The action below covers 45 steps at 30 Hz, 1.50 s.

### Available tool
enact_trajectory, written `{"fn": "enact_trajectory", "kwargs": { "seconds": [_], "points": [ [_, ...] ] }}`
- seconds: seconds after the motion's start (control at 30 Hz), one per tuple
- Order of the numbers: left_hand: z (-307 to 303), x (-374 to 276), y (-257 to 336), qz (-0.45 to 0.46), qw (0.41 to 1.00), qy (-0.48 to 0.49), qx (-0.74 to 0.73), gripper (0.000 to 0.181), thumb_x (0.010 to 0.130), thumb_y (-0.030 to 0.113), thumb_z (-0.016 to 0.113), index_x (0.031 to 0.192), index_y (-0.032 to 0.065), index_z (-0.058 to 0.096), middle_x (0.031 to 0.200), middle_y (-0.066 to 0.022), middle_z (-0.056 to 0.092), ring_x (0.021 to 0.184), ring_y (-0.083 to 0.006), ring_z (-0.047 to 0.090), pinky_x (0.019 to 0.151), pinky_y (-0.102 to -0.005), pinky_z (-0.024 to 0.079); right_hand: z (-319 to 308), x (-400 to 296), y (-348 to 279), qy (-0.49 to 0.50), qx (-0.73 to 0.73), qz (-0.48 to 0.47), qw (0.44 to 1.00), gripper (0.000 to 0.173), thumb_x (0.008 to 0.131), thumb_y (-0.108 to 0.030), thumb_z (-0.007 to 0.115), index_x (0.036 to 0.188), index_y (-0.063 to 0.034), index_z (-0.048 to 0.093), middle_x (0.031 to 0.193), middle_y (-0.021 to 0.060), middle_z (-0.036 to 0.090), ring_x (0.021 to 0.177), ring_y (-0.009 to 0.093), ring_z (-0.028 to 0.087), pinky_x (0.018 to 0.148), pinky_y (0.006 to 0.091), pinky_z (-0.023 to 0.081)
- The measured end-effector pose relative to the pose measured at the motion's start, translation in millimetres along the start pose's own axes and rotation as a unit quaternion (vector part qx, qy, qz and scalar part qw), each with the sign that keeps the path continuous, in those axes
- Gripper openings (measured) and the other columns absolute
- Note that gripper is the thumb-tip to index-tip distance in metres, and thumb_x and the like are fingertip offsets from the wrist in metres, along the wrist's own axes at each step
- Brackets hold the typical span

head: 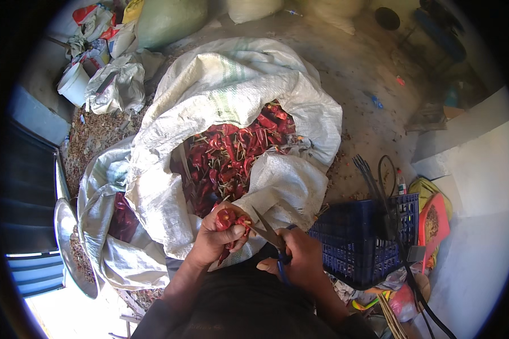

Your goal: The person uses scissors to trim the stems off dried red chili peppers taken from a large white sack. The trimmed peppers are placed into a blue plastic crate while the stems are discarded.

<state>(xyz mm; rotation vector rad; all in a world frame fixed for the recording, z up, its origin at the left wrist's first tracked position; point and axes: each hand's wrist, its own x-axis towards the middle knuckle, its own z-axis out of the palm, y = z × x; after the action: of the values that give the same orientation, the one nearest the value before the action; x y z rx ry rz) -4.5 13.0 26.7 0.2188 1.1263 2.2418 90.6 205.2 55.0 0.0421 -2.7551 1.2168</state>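
My left hand [218, 237] is closed around several dried red chili peppers [225, 218], with their stem ends up and one tip poking out below. In my right hand [299, 254] is a pair of scissors with blue handles [268, 231]; the blades are apart and point at the held peppers. Just beyond both hands, a large white woven sack [237, 89] lies with its mouth rolled back, full of dried red peppers [229, 156] with pale stems. Its near edge reaches my lap.
A second woven sack with peppers [131, 262] and a metal basin of scraps [65, 250] stand at left. To the right is a blue plastic crate [348, 241], beside a red dustpan [434, 226]. A white bucket [74, 84] and filled bags stand farther back.
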Motion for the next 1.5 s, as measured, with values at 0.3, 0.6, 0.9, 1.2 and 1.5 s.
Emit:
{"fn": "enact_trajectory", "kwargs": {
  "seconds": [0.3, 0.6, 0.9, 1.2, 1.5],
  "points": [
    [-6, -4, 5, -0.058, 0.997, -0.016, -0.037, 0.018, 0.087, 0.006, 0.073, 0.098, -0.0012, 0.060, 0.073, -0.0117, 0.062, 0.046, -0.0114, 0.047, 0.041, -0.0240, 0.029, -2, -2, -2, -0.014, -0.149, -0.028, 0.988, 0.058, 0.065, -0.052, 0.083, 0.097, -0.0071, 0.066, 0.072, 0.0074, 0.059, 0.063, 0.025, 0.061, 0.055, 0.0391, 0.048],
    [-8, -4, 8, -0.130, 0.991, -0.021, -0.015, 0.020, 0.084, 0.007, 0.076, 0.097, -0.0004, 0.062, 0.072, -0.0112, 0.062, 0.049, -0.0101, 0.048, 0.041, -0.0238, 0.030, 0, -18, 19, -0.094, -0.105, -0.016, 0.990, 0.051, 0.072, -0.048, 0.082, 0.096, -0.0062, 0.064, 0.070, 0.0085, 0.060, 0.060, 0.025, 0.062, 0.055, 0.0361, 0.049],
    [-6, 0, 1, -0.095, 0.993, -0.069, -0.003, 0.023, 0.082, 0.008, 0.079, 0.096, -0.0005, 0.063, 0.079, -0.0112, 0.064, 0.054, -0.0107, 0.051, 0.045, -0.0241, 0.035, 2, -41, 27, -0.229, 0.360, 0.114, 0.897, 0.049, 0.085, -0.048, 0.073, 0.104, -0.0042, 0.061, 0.071, 0.0064, 0.059, 0.063, 0.017, 0.059, 0.059, 0.0300, 0.047],
    [-35, -21, -7, -0.047, 0.999, -0.019, 0.009, 0.023, 0.085, 0.012, 0.077, 0.098, 0.0009, 0.061, 0.078, -0.0109, 0.062, 0.052, -0.0119, 0.049, 0.046, -0.0251, 0.036, -5, -44, 48, -0.011, 0.749, -0.045, 0.661, 0.064, 0.089, -0.066, 0.057, 0.112, -0.0072, 0.050, 0.068, 0.0024, 0.053, 0.050, 0.010, 0.044, 0.043, 0.0245, 0.034],
    [-125, -67, 76, 0.160, 0.859, 0.417, 0.250, 0.010, 0.088, 0.003, 0.066, 0.098, 0.0032, 0.066, 0.073, 0.0025, 0.059, 0.054, -0.0022, 0.043, 0.047, -0.0192, 0.030, 2, -47, 78, 0.000, 0.269, 0.278, 0.922, 0.040, 0.086, -0.040, 0.071, 0.097, -0.0043, 0.059, 0.059, 0.0028, 0.050, 0.049, 0.013, 0.049, 0.046, 0.0287, 0.041]
  ]
}}
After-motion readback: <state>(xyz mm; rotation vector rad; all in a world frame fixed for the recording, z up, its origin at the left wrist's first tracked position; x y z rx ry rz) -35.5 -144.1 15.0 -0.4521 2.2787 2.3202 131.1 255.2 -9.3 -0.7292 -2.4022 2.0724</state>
